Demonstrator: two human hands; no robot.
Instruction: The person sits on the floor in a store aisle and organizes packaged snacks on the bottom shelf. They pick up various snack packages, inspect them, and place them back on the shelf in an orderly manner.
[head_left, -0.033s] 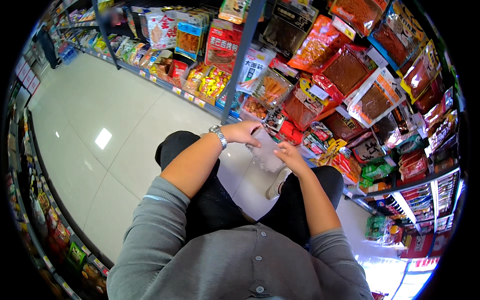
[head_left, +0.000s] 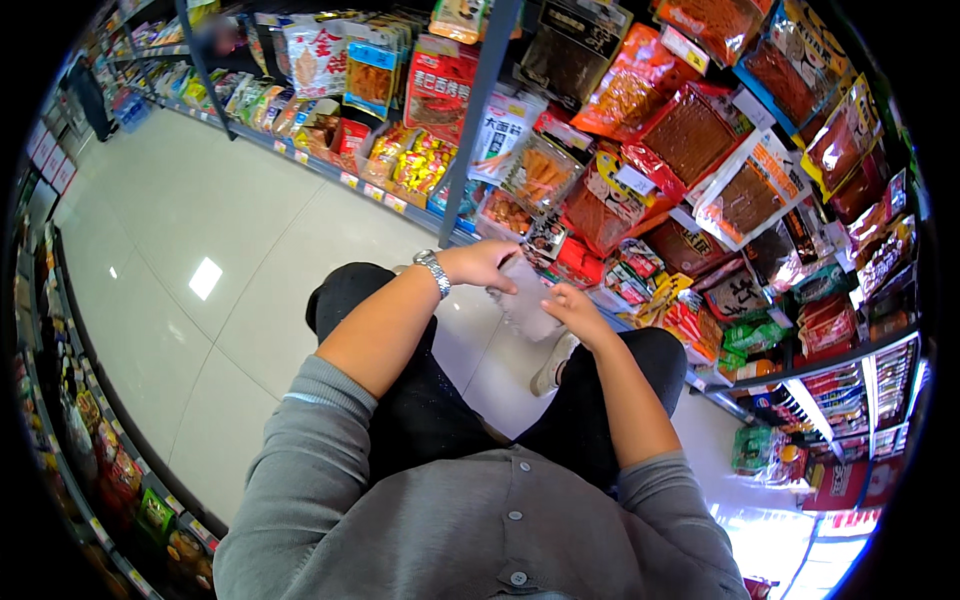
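Observation:
A thin greyish-lilac cloth (head_left: 530,302) with a ragged lower edge hangs between my hands, above the floor and in front of my knees. My left hand (head_left: 480,266), with a metal watch on its wrist, pinches the cloth's upper left corner between thumb and fingers. At the cloth's right edge, my right hand (head_left: 577,312) grips it with thumb and forefinger. Just beyond both hands are the lowest packets on the snack shelf, including a red packet (head_left: 575,262) and a tray of brown snacks (head_left: 507,213).
Ahead and to the right, a rack holds bagged snacks (head_left: 690,137), with a grey upright post (head_left: 472,130) between sections. Another shelf (head_left: 110,440) curves along the left. Pale tiled floor (head_left: 265,235) lies between them. A person (head_left: 88,95) stands far off at upper left.
The view has shifted very slightly. Both hands keep their hold on the cloth.

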